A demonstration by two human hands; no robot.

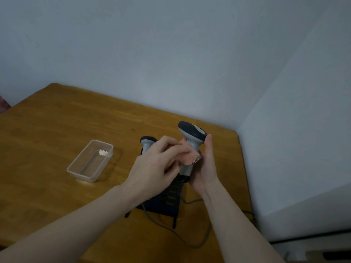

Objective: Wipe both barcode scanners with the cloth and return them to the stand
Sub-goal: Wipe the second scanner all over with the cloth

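Wooden table (47, 130) fills the scene, with the black stand (171, 202) near its right edge and a second scanner (147, 143) resting on it. Above the stand, my right hand (206, 168) grips the raised scanner (191, 141) by its handle. My left hand (157, 166) pinches the pink cloth (190, 157) against that handle.

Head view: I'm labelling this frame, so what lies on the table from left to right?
Clear plastic container → scanner on the stand → left hand with the pink cloth → held scanner → right hand.

Right hand (204, 168) grips a grey-and-black handheld barcode scanner (191, 137) upright; left hand (157, 164) presses a crumpled pink cloth (190, 155) against its handle, just above the grip.
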